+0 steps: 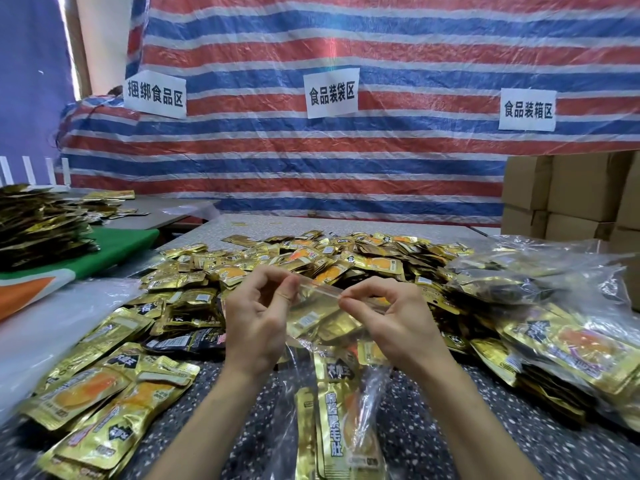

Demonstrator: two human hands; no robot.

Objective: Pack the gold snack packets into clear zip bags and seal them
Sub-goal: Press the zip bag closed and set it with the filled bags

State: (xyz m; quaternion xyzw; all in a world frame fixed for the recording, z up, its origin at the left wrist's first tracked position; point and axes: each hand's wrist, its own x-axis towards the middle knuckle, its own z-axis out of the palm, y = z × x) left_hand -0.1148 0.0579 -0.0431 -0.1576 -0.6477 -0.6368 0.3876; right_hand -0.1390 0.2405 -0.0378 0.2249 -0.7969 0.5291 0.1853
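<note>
Two: left hand [258,320], right hand [398,323]. One held zip bag [320,295]. Three signs [331,92]. Uncountable gold packets [346,261].

left hand [256,323]: pinching zip bag [318,292] top | right hand [394,323]: pinching it too

Head-worn wide view, close over the table [536,438]; faces forward and down.

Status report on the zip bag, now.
Left hand and right hand both pinching top strip of clear zip bag. Bag holds gold packets; seal state unclear. Behind it, loose packet pile, nothing blocking.
</note>
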